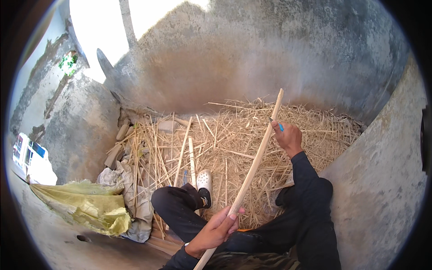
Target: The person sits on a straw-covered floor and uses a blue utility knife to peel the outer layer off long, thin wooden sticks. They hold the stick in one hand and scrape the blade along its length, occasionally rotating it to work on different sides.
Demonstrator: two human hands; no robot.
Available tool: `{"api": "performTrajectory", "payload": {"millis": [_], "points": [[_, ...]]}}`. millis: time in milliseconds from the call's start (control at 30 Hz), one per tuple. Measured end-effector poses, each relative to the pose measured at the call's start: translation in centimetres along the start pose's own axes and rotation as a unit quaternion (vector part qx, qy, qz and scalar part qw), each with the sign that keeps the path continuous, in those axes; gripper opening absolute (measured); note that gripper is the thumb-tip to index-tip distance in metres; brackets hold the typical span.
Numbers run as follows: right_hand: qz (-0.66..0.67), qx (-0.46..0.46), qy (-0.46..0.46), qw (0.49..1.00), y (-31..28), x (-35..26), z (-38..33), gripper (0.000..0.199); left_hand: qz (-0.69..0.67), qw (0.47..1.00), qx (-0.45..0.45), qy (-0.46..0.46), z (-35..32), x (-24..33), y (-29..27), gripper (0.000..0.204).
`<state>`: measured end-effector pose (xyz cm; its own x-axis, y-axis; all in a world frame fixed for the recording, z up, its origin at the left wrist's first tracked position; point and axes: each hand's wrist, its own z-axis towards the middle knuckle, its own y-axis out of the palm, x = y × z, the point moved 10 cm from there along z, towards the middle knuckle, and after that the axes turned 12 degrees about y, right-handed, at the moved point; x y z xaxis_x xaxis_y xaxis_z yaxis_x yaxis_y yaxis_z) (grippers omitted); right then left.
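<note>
A long, pale strip of wood or bamboo (254,168) slants from my lap up to the right, over the straw. My left hand (219,228) is wrapped round its lower part, thumb along the top. Near the upper end, my right hand (288,136) is closed on a small blue tool (281,127) with a dark, pointed tip. That tip rests at or just beside the strip's edge; whether it is a pen or a small blade is too small to tell. My right fingers are partly hidden behind the back of the hand.
Straw and shavings (324,130) cover the floor before me, with thin split sticks (182,153) at the left. A yellow-green torn sack (85,204) lies far left. Rough concrete walls (252,58) close in on the back and right. My shod foot (204,182) stands among the sticks.
</note>
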<state>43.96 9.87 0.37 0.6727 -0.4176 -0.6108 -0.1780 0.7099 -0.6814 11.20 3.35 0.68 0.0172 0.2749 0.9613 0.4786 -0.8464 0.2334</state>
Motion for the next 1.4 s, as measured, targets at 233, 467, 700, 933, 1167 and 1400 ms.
{"api": "performTrajectory", "payload": {"millis": [233, 467, 700, 933, 1167, 1400], "points": [[0.075, -0.085, -0.226, 0.968, -0.3, -11.0, -11.3, 0.070, -0.124, 0.991, 0.051, 0.027, 1.0, 0.3, -2.8, 0.033], [0.045, -0.060, -0.103, 0.992, 0.5, -6.3, -4.8, 0.069, -0.142, 0.989, 0.038, 0.005, 0.7, -0.2, -1.7, 0.033], [0.067, -0.084, -0.216, 0.970, -1.4, -11.2, -11.4, 0.068, -0.115, 0.992, 0.042, 0.017, 1.3, 0.4, -1.8, 0.032], [0.078, -0.096, -0.151, 0.981, -0.4, -9.7, -10.0, 0.069, -0.075, 0.997, 0.031, 0.017, 1.4, 0.7, -1.7, 0.033], [0.063, -0.056, -0.213, 0.973, -0.7, -9.6, -8.9, 0.067, -0.030, 0.998, 0.034, 0.034, 0.9, 1.5, -1.7, 0.032], [0.039, -0.001, -0.227, 0.973, -1.8, -9.1, -7.6, 0.068, -0.007, 0.999, 0.020, 0.032, 1.1, 1.6, -1.2, 0.033]]}}
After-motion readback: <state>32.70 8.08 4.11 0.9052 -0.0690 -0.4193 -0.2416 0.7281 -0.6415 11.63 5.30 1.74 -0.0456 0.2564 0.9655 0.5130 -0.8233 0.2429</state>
